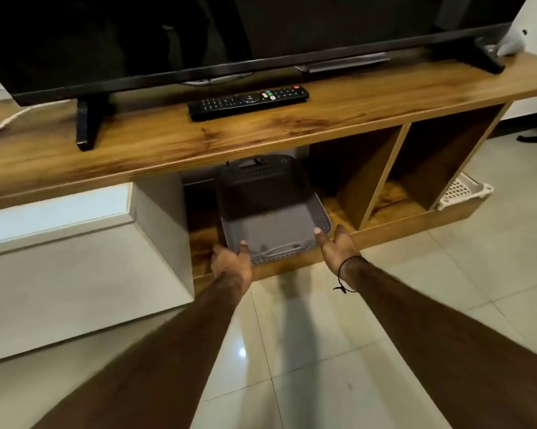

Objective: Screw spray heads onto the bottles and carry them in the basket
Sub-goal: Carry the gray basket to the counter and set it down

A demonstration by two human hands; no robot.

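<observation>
Wooden TV stand, tiled floor, grey basket (lower shelf)

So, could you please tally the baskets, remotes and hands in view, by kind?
baskets: 2, the grey basket and the white basket
remote: 1
hands: 2, the left hand and the right hand
Total: 5

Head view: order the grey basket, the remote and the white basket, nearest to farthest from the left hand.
1. Grey basket, gripped by the left hand, low down.
2. Remote, above, on the stand.
3. White basket, far right.
</observation>
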